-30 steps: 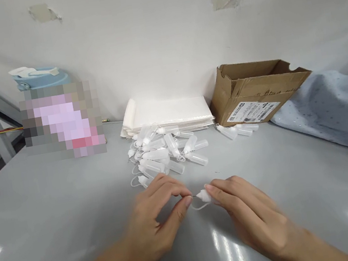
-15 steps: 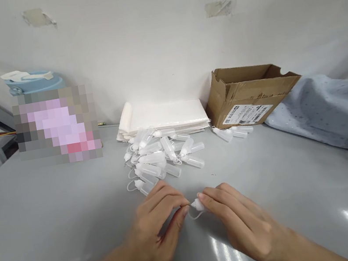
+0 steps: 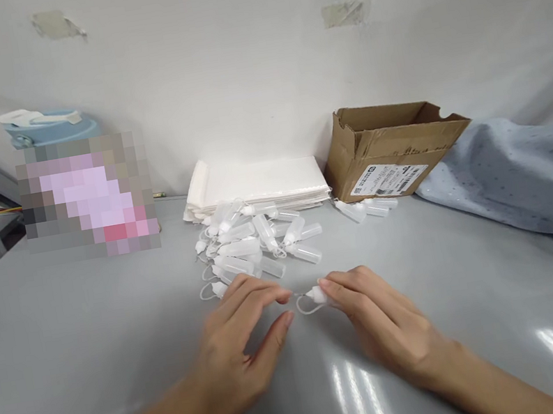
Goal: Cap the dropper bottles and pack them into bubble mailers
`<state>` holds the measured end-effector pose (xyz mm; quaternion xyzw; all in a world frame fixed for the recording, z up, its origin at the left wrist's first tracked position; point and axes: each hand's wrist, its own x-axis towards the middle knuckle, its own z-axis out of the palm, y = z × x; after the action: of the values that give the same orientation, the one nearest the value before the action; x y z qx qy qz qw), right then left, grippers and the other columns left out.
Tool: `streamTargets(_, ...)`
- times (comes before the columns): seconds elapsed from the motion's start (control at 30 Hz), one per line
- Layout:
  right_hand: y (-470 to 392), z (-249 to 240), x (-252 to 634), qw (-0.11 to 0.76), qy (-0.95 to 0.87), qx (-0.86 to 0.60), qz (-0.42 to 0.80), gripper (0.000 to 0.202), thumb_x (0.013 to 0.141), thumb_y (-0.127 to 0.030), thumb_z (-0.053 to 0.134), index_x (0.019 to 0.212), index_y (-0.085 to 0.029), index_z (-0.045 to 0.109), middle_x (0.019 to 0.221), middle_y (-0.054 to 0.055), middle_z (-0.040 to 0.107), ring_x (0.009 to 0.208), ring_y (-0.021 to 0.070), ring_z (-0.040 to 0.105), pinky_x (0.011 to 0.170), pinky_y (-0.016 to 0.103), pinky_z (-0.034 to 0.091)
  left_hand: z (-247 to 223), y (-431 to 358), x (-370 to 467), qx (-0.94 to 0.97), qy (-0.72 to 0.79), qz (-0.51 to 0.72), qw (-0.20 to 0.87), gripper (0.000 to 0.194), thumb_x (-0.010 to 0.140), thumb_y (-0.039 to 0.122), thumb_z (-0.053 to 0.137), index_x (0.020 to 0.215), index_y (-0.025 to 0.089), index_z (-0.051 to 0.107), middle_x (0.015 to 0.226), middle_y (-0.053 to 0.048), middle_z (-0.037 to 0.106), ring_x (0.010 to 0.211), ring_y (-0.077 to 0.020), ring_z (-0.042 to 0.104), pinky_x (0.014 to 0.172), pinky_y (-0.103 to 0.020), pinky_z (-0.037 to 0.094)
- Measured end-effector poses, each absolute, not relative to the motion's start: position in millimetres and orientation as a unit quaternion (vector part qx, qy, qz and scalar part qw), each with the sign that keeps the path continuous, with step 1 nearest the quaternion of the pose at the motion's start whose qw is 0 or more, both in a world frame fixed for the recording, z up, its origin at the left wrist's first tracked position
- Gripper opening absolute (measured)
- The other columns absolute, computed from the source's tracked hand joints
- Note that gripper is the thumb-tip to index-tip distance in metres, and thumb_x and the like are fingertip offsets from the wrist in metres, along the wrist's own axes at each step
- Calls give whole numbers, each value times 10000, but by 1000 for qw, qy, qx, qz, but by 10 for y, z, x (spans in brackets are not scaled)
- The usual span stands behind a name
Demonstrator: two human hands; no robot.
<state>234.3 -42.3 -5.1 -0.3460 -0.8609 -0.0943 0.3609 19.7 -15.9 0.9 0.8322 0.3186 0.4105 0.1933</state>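
Between the fingers of my right hand is a small needle-tip squeeze bottle, its white cap end and thin tip pointing left. A thin white loop strap hangs from the cap; my fingers hide the bottle's body. My left hand is just left of the tip, thumb and forefinger apart with nothing seen between them. Beyond the hands lies a loose pile of similar clear bottles with white caps and straps.
Behind the pile rests a stack of white sheets. An open cardboard box stands to its right, with a few more bottles before it. A light blue cloth lies far right. At back left are a blue container and a blurred-out item.
My left thumb and forefinger have parted from the bottle's tip, where they were pinched. My right hand and the bottle have moved slightly up and right in view.
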Motion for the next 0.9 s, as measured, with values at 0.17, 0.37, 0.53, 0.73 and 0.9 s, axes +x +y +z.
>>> streamTargets(0.17,-438,-40,2329,358,-862,-348,-91,375,868,22,475,1229,-76,502,945,157,640,751,189,551,588,334,500,2,-163,206,830,311,425,183,176,860,50,557,986,168,590,865,-34,629,817,-153,567,738,-301,484)
streamTargets(0.37,-464,-33,2281,358,-866,-337,-90,357,847,39,472,1189,-46,526,926,170,646,730,201,565,577,342,498,-7,-165,203,851,279,424,138,205,842,-5,555,968,155,581,829,-37,623,777,-159,542,707,-317,473)
streamTargets(0.53,-482,-60,2279,358,-866,-337,-87,343,860,22,460,1183,-61,541,912,155,660,722,200,582,573,341,510,-54,-181,190,871,247,414,89,219,838,-33,536,974,135,569,817,-52,623,783,-176,532,696,-339,463)
streamTargets(0.73,-476,-87,2256,376,-870,-309,-72,315,852,66,416,1110,-36,564,870,165,676,772,215,622,571,330,531,-98,-208,172,893,222,388,57,227,822,-60,516,971,104,566,818,-86,629,778,-197,521,660,-344,449)
streamTargets(0.9,-389,-81,2325,342,-891,-297,15,288,895,-4,424,1154,-61,537,933,152,672,818,198,630,665,331,564,-72,-168,155,899,252,341,108,178,858,12,484,913,140,594,754,-47,613,718,-171,519,665,-324,441)
